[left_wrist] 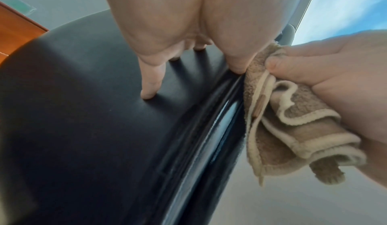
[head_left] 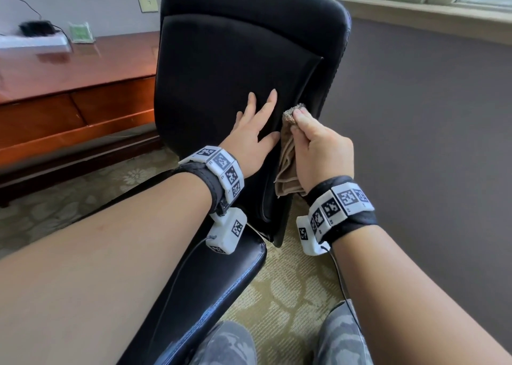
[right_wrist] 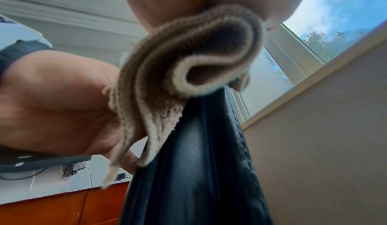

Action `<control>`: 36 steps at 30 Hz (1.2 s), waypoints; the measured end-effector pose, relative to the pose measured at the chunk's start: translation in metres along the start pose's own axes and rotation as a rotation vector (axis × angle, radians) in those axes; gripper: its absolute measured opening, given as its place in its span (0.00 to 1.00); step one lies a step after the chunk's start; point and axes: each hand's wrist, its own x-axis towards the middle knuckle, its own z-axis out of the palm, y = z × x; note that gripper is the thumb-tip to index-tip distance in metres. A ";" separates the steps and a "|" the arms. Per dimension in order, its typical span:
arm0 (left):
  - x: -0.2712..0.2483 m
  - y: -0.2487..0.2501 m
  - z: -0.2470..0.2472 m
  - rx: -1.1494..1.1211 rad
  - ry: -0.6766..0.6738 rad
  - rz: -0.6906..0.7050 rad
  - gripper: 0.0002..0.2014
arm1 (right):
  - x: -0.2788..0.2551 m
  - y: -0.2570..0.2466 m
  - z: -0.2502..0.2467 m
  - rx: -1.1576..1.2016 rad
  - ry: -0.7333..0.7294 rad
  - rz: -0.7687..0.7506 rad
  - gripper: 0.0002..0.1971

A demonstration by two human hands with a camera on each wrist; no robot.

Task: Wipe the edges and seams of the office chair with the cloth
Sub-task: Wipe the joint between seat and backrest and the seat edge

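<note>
The black leather office chair (head_left: pixel 221 60) faces away from me, its backrest filling the middle of the head view. My left hand (head_left: pixel 256 132) lies flat on the back panel with fingers spread and straight. My right hand (head_left: pixel 318 145) grips a folded tan cloth (head_left: pixel 289 168) and presses its bunched end into the seam at the panel's right edge. In the left wrist view the left hand (left_wrist: pixel 167 49) touches the panel with its fingertips, while the cloth (left_wrist: pixel 282 121) hangs beside the glossy seam. In the right wrist view the cloth (right_wrist: pixel 178 73) drapes over the chair edge (right_wrist: pixel 199 170).
A wooden desk (head_left: pixel 72 87) stands to the left, carrying a white power strip (head_left: pixel 33 43) and cables. A dark wall (head_left: pixel 429 115) and a window sill (head_left: pixel 415 7) are to the right. A chair armrest (head_left: pixel 210 290) runs under my left forearm, above patterned carpet (head_left: pixel 291 295).
</note>
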 end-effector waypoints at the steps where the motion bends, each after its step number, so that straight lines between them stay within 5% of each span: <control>1: 0.000 0.000 0.000 0.003 -0.001 0.001 0.36 | -0.002 0.001 0.001 0.041 -0.008 0.044 0.16; 6: 0.001 0.000 -0.003 0.065 -0.012 -0.002 0.36 | -0.022 0.006 0.007 0.108 -0.043 0.128 0.14; 13: -0.004 0.001 -0.006 0.059 -0.025 -0.007 0.36 | -0.008 -0.010 -0.024 0.062 -0.002 0.040 0.13; 20: -0.008 -0.001 -0.001 0.002 -0.032 -0.007 0.35 | -0.014 0.005 0.001 -0.148 -0.002 -0.101 0.16; 30: -0.009 -0.007 0.000 0.018 -0.028 0.012 0.34 | -0.050 0.033 0.016 -0.310 -0.218 -0.118 0.17; 36: -0.013 -0.010 0.005 -0.012 -0.014 0.013 0.33 | -0.046 0.023 -0.013 -0.062 0.065 -0.176 0.13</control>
